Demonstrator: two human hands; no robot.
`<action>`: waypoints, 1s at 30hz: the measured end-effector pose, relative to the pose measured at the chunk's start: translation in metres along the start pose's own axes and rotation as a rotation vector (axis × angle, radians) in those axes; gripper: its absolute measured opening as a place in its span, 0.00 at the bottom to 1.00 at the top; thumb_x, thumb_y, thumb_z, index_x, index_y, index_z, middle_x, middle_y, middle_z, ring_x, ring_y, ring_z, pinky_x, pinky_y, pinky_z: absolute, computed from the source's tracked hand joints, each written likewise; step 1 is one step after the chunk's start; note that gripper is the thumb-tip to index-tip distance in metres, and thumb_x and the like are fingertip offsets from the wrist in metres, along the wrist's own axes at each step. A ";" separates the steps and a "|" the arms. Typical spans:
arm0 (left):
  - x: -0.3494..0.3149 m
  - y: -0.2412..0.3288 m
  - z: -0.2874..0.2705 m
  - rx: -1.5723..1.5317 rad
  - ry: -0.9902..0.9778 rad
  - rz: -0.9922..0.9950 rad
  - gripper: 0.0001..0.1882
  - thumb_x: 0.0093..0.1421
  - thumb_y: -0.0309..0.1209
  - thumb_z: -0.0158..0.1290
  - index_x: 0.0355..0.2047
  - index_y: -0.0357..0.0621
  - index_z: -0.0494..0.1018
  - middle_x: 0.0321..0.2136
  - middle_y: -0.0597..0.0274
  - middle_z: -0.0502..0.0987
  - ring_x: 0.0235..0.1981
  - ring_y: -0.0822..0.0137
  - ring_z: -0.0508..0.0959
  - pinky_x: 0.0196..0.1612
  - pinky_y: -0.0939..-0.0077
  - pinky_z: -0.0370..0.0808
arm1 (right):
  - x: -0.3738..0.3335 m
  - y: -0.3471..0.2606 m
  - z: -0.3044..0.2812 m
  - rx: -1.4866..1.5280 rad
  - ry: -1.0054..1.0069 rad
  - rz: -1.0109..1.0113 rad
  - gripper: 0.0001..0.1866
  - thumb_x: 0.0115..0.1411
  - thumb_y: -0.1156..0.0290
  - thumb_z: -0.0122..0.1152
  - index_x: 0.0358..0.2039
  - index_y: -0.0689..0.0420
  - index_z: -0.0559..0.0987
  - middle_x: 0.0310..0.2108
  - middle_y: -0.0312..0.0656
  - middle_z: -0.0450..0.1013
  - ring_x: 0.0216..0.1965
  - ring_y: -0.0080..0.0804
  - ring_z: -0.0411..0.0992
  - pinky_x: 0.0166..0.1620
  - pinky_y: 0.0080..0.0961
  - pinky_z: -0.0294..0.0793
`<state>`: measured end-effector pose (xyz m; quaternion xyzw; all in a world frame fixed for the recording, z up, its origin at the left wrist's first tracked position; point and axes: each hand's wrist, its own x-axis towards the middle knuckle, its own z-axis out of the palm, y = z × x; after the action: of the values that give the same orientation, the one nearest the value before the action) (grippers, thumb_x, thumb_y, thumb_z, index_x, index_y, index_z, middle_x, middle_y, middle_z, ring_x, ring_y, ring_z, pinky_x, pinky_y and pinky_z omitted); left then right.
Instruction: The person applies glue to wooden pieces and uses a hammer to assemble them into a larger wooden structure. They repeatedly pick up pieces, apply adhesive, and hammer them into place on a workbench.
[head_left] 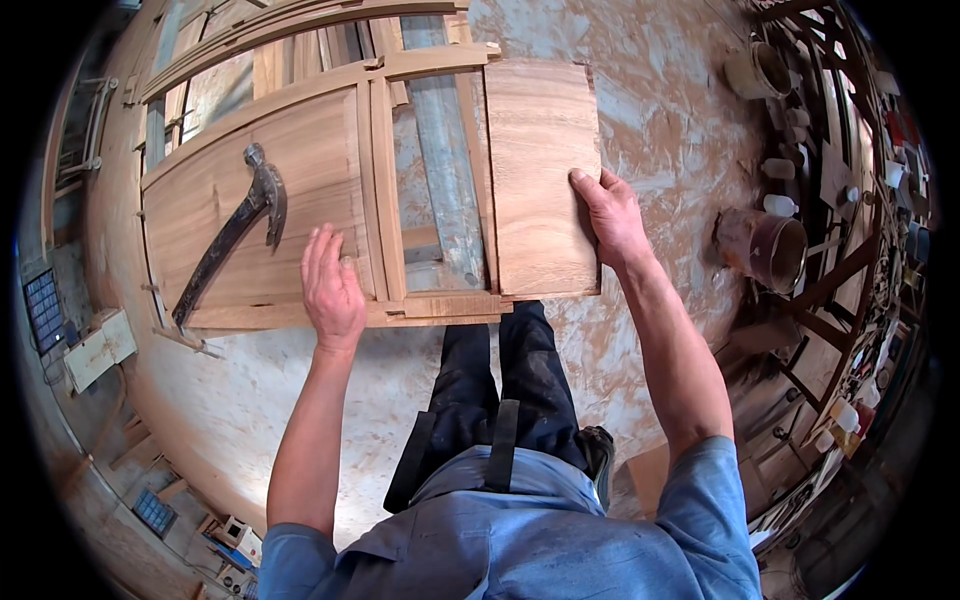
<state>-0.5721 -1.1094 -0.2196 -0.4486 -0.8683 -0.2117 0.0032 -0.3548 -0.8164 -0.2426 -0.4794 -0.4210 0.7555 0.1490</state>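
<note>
In my right hand (pixel 612 215) is a flat wooden panel (pixel 540 180), its outer edge gripped with the thumb on top. The panel stands at the right end of a wooden door frame (pixel 382 190), its inner edge right beside the end stile. My left hand (pixel 333 290) rests, fingers stretched out and holding nothing, over a larger fitted panel (pixel 310 150) near a cross rail. On that larger panel lies a claw hammer (pixel 235 225), dark handle toward the near left. Between the cross rail and the end stile is an open gap, with a grey metal beam (pixel 445 150) showing below.
More frame rails (pixel 300 30) extend at the far side. On the right, a bucket (pixel 765 245) and a second bucket (pixel 757 70) stand by a cluttered rack (pixel 850 270). A pale box (pixel 100 350) sits at the left. Dust and stains cover the floor (pixel 650 110).
</note>
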 end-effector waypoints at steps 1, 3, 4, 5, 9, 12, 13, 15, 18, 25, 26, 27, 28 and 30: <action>0.000 0.000 0.000 0.002 0.000 0.003 0.18 0.61 0.22 0.43 0.52 0.31 0.70 0.56 0.47 0.70 0.61 0.47 0.66 0.64 0.56 0.60 | 0.000 0.001 0.001 -0.004 0.003 0.001 0.20 0.63 0.65 0.59 0.48 0.69 0.73 0.41 0.47 0.77 0.39 0.27 0.75 0.45 0.26 0.75; 0.000 0.000 0.001 0.006 -0.004 -0.002 0.18 0.62 0.22 0.43 0.52 0.31 0.70 0.57 0.47 0.70 0.61 0.47 0.66 0.64 0.56 0.60 | 0.001 0.001 0.003 -0.007 -0.004 -0.004 0.20 0.63 0.65 0.58 0.48 0.69 0.73 0.41 0.47 0.77 0.39 0.27 0.75 0.45 0.26 0.75; 0.000 0.000 0.001 0.005 -0.001 -0.004 0.18 0.62 0.22 0.43 0.52 0.32 0.70 0.57 0.47 0.70 0.61 0.47 0.66 0.64 0.56 0.60 | 0.001 0.001 0.004 -0.003 -0.012 -0.012 0.21 0.63 0.65 0.58 0.49 0.69 0.73 0.41 0.47 0.77 0.39 0.27 0.74 0.45 0.27 0.75; 0.000 0.000 0.001 0.015 -0.005 -0.005 0.18 0.61 0.22 0.44 0.52 0.32 0.70 0.57 0.47 0.70 0.61 0.47 0.66 0.64 0.55 0.60 | 0.001 0.001 0.006 0.005 -0.022 -0.020 0.21 0.63 0.65 0.58 0.49 0.69 0.73 0.41 0.47 0.77 0.39 0.27 0.74 0.45 0.27 0.75; -0.001 0.003 0.000 0.023 -0.012 -0.025 0.19 0.59 0.21 0.45 0.51 0.32 0.70 0.56 0.46 0.70 0.61 0.47 0.66 0.64 0.55 0.60 | -0.004 0.001 0.022 0.013 -0.019 0.001 0.20 0.64 0.66 0.57 0.49 0.68 0.73 0.42 0.46 0.77 0.40 0.27 0.74 0.46 0.27 0.74; 0.001 0.004 -0.001 0.011 -0.009 -0.045 0.20 0.57 0.19 0.45 0.51 0.32 0.71 0.56 0.46 0.71 0.61 0.46 0.66 0.64 0.55 0.61 | -0.007 0.003 0.039 -0.010 -0.051 0.008 0.19 0.65 0.66 0.55 0.50 0.68 0.72 0.43 0.46 0.76 0.42 0.28 0.74 0.47 0.27 0.73; 0.001 0.004 -0.002 0.006 -0.009 -0.051 0.20 0.56 0.19 0.46 0.51 0.32 0.71 0.56 0.46 0.71 0.61 0.46 0.66 0.64 0.55 0.61 | -0.007 0.002 0.041 -0.006 -0.034 0.003 0.19 0.65 0.66 0.55 0.50 0.68 0.72 0.44 0.46 0.76 0.42 0.28 0.73 0.48 0.27 0.73; 0.002 0.004 -0.002 -0.011 0.001 -0.037 0.20 0.56 0.19 0.46 0.51 0.32 0.70 0.56 0.46 0.71 0.61 0.45 0.66 0.64 0.55 0.62 | -0.005 0.004 0.046 0.013 -0.045 0.021 0.19 0.65 0.67 0.55 0.51 0.68 0.71 0.45 0.46 0.75 0.43 0.28 0.73 0.48 0.27 0.73; 0.002 0.005 -0.003 -0.018 0.007 -0.035 0.20 0.56 0.19 0.47 0.51 0.33 0.70 0.56 0.45 0.71 0.60 0.45 0.67 0.63 0.55 0.62 | -0.004 0.009 0.049 0.059 -0.048 0.030 0.19 0.66 0.67 0.54 0.52 0.67 0.70 0.46 0.46 0.75 0.43 0.28 0.73 0.49 0.27 0.72; 0.002 0.003 -0.004 -0.017 0.007 -0.020 0.19 0.57 0.18 0.47 0.51 0.32 0.70 0.56 0.45 0.71 0.60 0.44 0.67 0.63 0.55 0.63 | -0.001 -0.010 0.025 -0.142 -0.136 0.028 0.30 0.68 0.51 0.44 0.57 0.66 0.66 0.51 0.48 0.72 0.47 0.28 0.70 0.52 0.28 0.69; 0.002 0.003 -0.003 -0.024 0.008 -0.018 0.19 0.57 0.18 0.47 0.51 0.32 0.70 0.56 0.45 0.71 0.60 0.44 0.67 0.63 0.55 0.63 | 0.001 -0.013 0.022 -0.149 -0.142 0.063 0.34 0.68 0.47 0.41 0.59 0.66 0.64 0.52 0.49 0.70 0.48 0.29 0.69 0.52 0.29 0.69; 0.002 0.003 -0.003 -0.035 0.009 -0.023 0.19 0.57 0.18 0.47 0.50 0.32 0.70 0.56 0.45 0.71 0.60 0.44 0.67 0.63 0.55 0.63 | 0.002 -0.012 0.023 -0.155 -0.067 0.105 0.38 0.69 0.42 0.37 0.62 0.66 0.62 0.54 0.50 0.69 0.49 0.29 0.68 0.53 0.29 0.68; 0.001 0.003 -0.003 -0.052 0.018 -0.030 0.19 0.57 0.18 0.47 0.50 0.32 0.70 0.56 0.45 0.71 0.60 0.44 0.67 0.63 0.55 0.63 | 0.004 -0.013 0.022 0.044 0.049 0.148 0.41 0.69 0.40 0.34 0.65 0.66 0.59 0.56 0.52 0.67 0.51 0.33 0.67 0.56 0.30 0.66; 0.002 0.004 -0.001 -0.031 0.019 -0.027 0.19 0.56 0.19 0.49 0.49 0.32 0.71 0.55 0.46 0.71 0.60 0.44 0.67 0.63 0.55 0.63 | 0.005 0.003 0.037 -0.048 -0.016 0.245 0.43 0.69 0.38 0.32 0.65 0.68 0.56 0.58 0.54 0.64 0.57 0.39 0.64 0.61 0.32 0.61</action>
<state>-0.5706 -1.1066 -0.2168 -0.4345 -0.8709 -0.2297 0.0017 -0.3883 -0.8333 -0.2415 -0.5249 -0.3784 0.7614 0.0405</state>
